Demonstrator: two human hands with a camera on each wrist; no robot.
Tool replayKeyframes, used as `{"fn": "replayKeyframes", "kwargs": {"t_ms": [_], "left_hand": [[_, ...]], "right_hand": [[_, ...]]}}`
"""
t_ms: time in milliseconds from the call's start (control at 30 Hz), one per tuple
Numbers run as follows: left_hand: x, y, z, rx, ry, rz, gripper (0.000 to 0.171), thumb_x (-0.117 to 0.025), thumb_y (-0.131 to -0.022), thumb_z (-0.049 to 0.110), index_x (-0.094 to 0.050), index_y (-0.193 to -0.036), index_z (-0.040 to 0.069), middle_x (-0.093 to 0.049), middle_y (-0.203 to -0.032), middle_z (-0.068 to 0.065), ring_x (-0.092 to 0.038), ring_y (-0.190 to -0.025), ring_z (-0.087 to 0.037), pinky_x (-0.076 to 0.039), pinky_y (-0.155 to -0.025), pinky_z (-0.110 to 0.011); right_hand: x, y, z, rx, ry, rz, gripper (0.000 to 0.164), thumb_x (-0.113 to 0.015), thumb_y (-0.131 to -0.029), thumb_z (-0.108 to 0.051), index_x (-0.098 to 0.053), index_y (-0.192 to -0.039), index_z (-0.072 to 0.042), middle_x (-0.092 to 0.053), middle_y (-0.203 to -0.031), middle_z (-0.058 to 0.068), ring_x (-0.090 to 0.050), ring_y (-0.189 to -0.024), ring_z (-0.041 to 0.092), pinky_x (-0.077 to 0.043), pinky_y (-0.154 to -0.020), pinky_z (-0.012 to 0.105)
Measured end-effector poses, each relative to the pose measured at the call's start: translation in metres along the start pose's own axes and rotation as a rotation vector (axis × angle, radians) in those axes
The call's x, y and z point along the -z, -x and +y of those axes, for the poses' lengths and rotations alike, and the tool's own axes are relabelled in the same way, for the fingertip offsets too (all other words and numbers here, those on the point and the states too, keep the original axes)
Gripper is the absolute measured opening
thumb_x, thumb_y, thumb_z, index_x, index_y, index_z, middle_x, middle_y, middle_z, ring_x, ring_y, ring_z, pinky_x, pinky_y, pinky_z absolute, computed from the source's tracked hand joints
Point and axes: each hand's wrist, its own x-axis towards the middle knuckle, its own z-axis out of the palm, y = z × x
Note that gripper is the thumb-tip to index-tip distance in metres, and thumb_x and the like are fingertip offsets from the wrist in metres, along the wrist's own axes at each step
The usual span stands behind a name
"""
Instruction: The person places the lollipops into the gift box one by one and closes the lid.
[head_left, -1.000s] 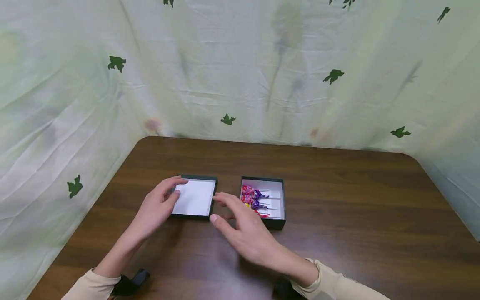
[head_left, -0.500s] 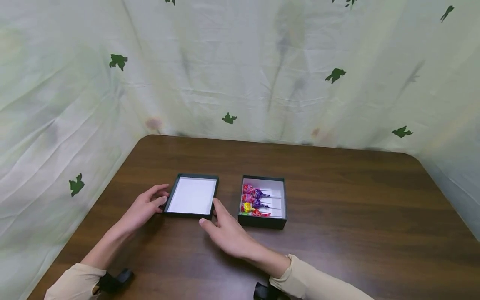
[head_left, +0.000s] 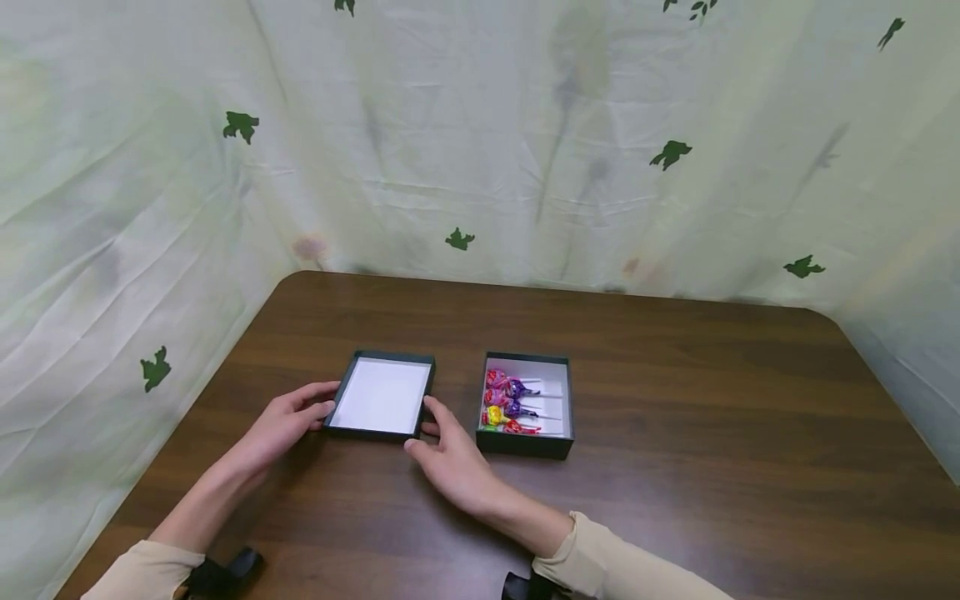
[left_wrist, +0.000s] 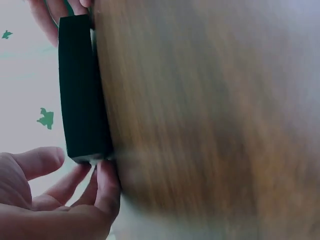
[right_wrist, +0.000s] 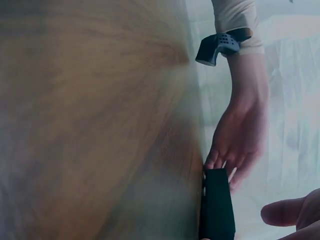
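A shallow dark box lid (head_left: 367,433), its white inside facing up, lies on the table between both hands. My left hand (head_left: 281,425) is at its left side; in the left wrist view its fingertips touch the near end of the lid (left_wrist: 82,95), while the thumb (left_wrist: 42,161) stands off. My right hand (head_left: 459,471) has its fingers along the lid's right side, and its thumb (right_wrist: 282,212) is apart from the lid in the right wrist view. To the right stands the matching dark box (head_left: 523,445) with several wrapped lollipops (head_left: 497,397) inside.
A brown wooden table (head_left: 690,433) extends around the box and lid. A pale cloth (head_left: 510,150) printed with green leaves hangs behind it and at the sides. Black cameras (head_left: 225,575) are strapped at both wrists.
Both hands came down to the lid: the left moved left and off its inside, and the right moved left, away from the box, to the lid's right side. In the last half second little moved.
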Motion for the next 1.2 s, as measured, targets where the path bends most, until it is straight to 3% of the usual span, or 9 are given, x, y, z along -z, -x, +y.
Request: {"fn": "replayKeyframes", "kwargs": {"t_ms": [133,333,500,600,767,1033,1200], "left_hand": [[-0.002,0.006,-0.001,0.004,0.09,0.021,0.055,-0.048,-0.104,0.027,-0.032,-0.151,0.001,-0.035,-0.148,-0.029,-0.048,-0.12,-0.033,-0.046,-0.094,-0.041],[-0.001,0.017,-0.004,-0.007,0.383,0.004,0.056,-0.05,-0.104,0.024,-0.027,-0.152,0.003,-0.033,-0.145,-0.028,-0.059,-0.109,-0.017,-0.052,-0.088,-0.035],[0.002,0.027,-0.002,-0.017,0.543,0.046,0.048,-0.057,-0.101,0.027,-0.045,-0.143,0.009,-0.045,-0.134,-0.014,-0.064,-0.1,-0.014,-0.053,-0.085,-0.035],[0.003,0.032,0.0,-0.05,0.63,0.046,0.036,-0.057,-0.101,0.024,-0.054,-0.135,0.014,-0.051,-0.125,-0.006,-0.064,-0.096,-0.016,-0.054,-0.082,-0.034],[0.001,0.041,0.01,-0.139,0.755,-0.002,0.029,-0.052,-0.103,0.018,-0.056,-0.132,0.015,-0.055,-0.122,-0.003,-0.063,-0.095,-0.016,-0.054,-0.08,-0.032],[-0.005,0.051,0.033,-0.252,0.778,-0.037,0.031,-0.046,-0.105,0.012,-0.05,-0.135,0.012,-0.055,-0.126,-0.005,-0.063,-0.097,-0.017,-0.053,-0.08,-0.033],[-0.014,0.049,0.049,-0.266,0.722,-0.011,0.033,-0.048,-0.105,0.018,-0.05,-0.137,0.009,-0.053,-0.128,-0.006,-0.063,-0.098,-0.016,-0.053,-0.081,-0.033]], "right_hand": [[-0.001,0.002,0.0,0.008,-0.03,0.004,0.061,-0.06,-0.098,-0.021,-0.033,-0.151,-0.005,-0.034,-0.152,0.014,-0.047,-0.131,0.031,-0.043,-0.101,0.042],[-0.004,0.007,-0.003,0.039,-0.082,-0.007,0.059,-0.064,-0.096,-0.019,-0.038,-0.148,-0.006,-0.037,-0.145,0.012,-0.049,-0.128,0.028,-0.047,-0.097,0.035],[-0.005,0.011,-0.009,0.108,-0.107,-0.011,0.057,-0.064,-0.095,-0.017,-0.04,-0.145,-0.008,-0.039,-0.141,0.01,-0.051,-0.124,0.024,-0.048,-0.094,0.029],[-0.003,0.014,-0.015,0.144,-0.137,0.0,0.053,-0.065,-0.095,-0.016,-0.044,-0.143,-0.011,-0.042,-0.138,0.007,-0.054,-0.119,0.021,-0.049,-0.092,0.027],[0.003,0.02,-0.025,0.21,-0.218,0.032,0.049,-0.067,-0.093,-0.012,-0.048,-0.138,-0.011,-0.045,-0.136,0.004,-0.056,-0.114,0.02,-0.05,-0.09,0.027],[0.023,0.024,-0.036,0.211,-0.267,0.026,0.052,-0.068,-0.093,-0.016,-0.046,-0.14,-0.018,-0.046,-0.137,0.001,-0.058,-0.112,0.021,-0.051,-0.085,0.03],[0.039,0.028,-0.04,0.217,-0.281,0.032,0.051,-0.069,-0.093,-0.014,-0.047,-0.139,-0.016,-0.045,-0.14,0.002,-0.058,-0.112,0.023,-0.051,-0.086,0.03]]}}
